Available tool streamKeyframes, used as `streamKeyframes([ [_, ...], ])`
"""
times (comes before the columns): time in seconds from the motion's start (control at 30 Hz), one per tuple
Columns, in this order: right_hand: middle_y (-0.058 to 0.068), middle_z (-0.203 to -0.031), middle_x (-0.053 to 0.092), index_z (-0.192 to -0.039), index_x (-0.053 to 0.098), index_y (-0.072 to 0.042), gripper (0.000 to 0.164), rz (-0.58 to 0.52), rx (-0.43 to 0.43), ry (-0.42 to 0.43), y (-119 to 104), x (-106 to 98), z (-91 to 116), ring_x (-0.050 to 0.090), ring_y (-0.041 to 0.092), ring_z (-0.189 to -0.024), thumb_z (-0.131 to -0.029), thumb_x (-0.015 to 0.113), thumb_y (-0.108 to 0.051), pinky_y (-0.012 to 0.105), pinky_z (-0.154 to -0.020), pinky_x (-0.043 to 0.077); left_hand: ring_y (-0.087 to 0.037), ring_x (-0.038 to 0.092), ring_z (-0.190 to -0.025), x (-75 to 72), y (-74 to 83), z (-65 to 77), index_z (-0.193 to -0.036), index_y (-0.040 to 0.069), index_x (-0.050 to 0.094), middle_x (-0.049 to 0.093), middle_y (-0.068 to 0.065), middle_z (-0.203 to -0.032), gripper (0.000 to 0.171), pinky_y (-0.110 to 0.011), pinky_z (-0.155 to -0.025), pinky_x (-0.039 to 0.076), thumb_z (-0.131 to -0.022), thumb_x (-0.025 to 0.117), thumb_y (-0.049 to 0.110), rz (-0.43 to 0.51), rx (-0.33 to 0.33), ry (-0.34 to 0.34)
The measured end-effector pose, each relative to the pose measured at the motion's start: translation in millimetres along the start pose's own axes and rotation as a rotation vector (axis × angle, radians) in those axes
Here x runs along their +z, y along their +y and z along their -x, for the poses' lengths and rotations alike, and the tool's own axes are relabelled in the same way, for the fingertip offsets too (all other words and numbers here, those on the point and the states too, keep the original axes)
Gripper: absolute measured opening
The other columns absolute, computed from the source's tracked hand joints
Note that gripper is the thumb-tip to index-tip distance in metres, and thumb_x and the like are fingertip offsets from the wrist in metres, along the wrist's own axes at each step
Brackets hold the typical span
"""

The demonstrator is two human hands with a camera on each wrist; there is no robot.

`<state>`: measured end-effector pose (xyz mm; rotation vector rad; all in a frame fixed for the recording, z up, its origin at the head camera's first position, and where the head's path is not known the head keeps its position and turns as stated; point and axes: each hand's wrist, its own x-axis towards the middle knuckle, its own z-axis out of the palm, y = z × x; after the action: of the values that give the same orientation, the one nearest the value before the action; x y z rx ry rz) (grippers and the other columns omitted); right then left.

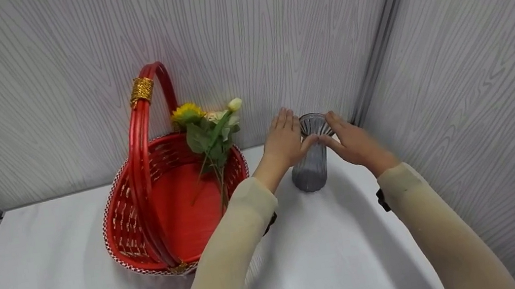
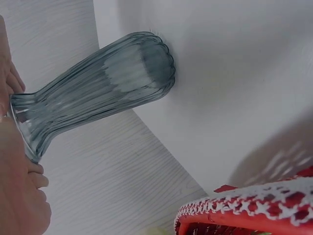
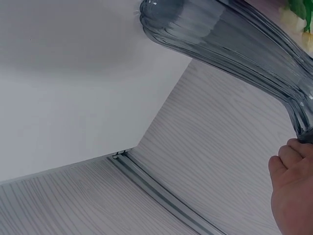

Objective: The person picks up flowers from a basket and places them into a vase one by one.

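Observation:
A clear grey ribbed glass vase (image 1: 310,172) with a flared rim stands upright on the white table. My left hand (image 1: 283,141) is at the left side of its rim, fingers extended and close together. On the opposite side, my right hand (image 1: 354,144) is at the rim with its fingers extended too. Both thumbs stretch toward each other across the near side of the vase's neck. The left wrist view shows the vase (image 2: 107,83) with fingers beside its mouth. In the right wrist view, the right hand (image 3: 296,183) is just by the rim, most of it cut off.
Left of the vase is a red woven basket (image 1: 113,218) with a tall arched handle (image 1: 139,155). Several flowers, among them a yellow one (image 1: 187,111), lean against its far right rim. Wood-grain panels (image 1: 244,42) close off the back and right sides.

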<state>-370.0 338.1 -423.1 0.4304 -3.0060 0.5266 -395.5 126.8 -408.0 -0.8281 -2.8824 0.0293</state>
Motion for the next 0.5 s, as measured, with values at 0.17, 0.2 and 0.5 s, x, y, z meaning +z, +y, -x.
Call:
streamKeyframes([
  [0.17,0.015,-0.167,0.010,-0.160,0.007,-0.009,0.087,-0.008,-0.023,0.031,-3,3,0,0.014,0.034,-0.153,-0.100,0.033,-0.066,0.054,-0.122,0.017,-0.032,0.006,-0.155,-1.9,-1.6,3.9,-0.157,-0.002,0.023,0.017,-0.019,-0.165,0.085,-0.042,-0.125,0.009,-0.102,0.014,0.064,-0.014,-0.006,0.003],
  [0.2,0.015,-0.166,0.011,-0.160,0.007,-0.009,0.087,-0.009,-0.025,0.034,-4,3,1,0.014,0.034,-0.153,-0.100,0.033,-0.066,0.054,-0.122,0.017,-0.032,0.006,-0.155,-1.8,-2.1,5.0,-0.157,-0.002,0.023,0.017,-0.019,-0.165,0.086,-0.042,-0.125,0.009,-0.102,0.015,0.064,-0.013,-0.007,0.004],
  [0.5,0.014,-0.167,0.012,-0.160,0.009,-0.008,0.084,0.006,-0.047,0.048,-17,10,1,0.016,0.032,-0.153,-0.101,0.033,-0.064,0.054,-0.122,0.017,-0.032,0.008,-0.154,3.2,-11.1,17.6,-0.156,-0.003,0.024,0.019,-0.020,-0.164,0.086,-0.043,-0.125,0.010,-0.102,0.016,0.064,0.030,-0.022,0.031],
])
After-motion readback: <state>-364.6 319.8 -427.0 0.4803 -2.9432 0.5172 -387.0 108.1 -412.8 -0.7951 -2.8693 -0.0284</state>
